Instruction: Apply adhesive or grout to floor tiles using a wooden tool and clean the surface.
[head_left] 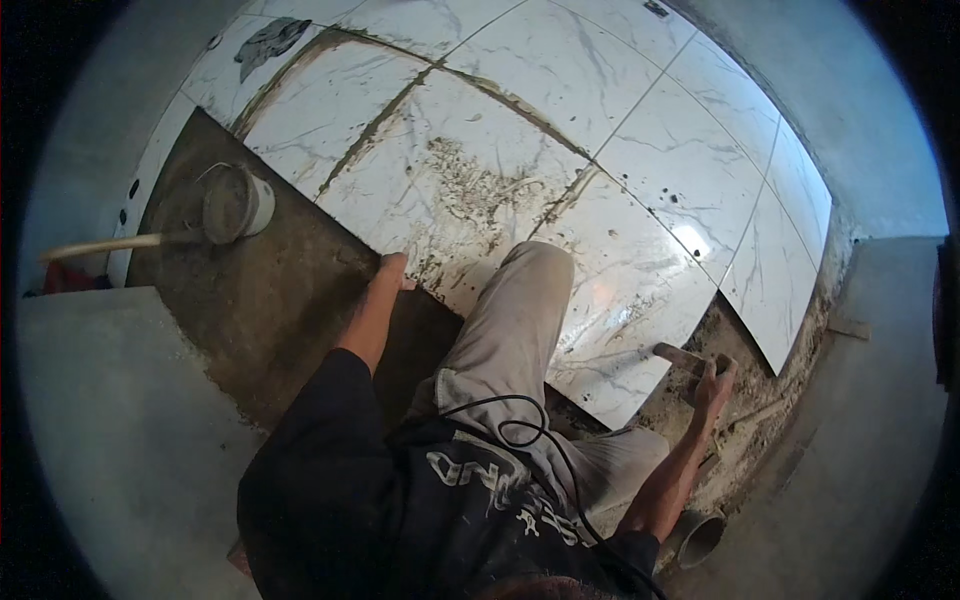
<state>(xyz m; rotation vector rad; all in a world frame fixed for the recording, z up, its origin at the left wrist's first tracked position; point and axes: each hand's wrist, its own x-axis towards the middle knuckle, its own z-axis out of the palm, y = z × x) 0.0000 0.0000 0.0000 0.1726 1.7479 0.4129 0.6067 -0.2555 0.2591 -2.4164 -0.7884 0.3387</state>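
My left hand is at the near edge of a white marble-patterned tile, with its fingers curled at the edge above the dark, bare floor strip. My right hand is closed on a short wooden tool, whose exact kind is hard to make out, at the right edge of another tile. My bent knee lies between my hands, over the tiles. Smeared grey-brown mortar and grit mark several tiles and seams. A black cord loops across my lap.
A white bucket stands on the bare floor at left, near a long pale wooden handle. A grey cloth lies at the back left. A round container sits by my right side. Grey walls border the tiles.
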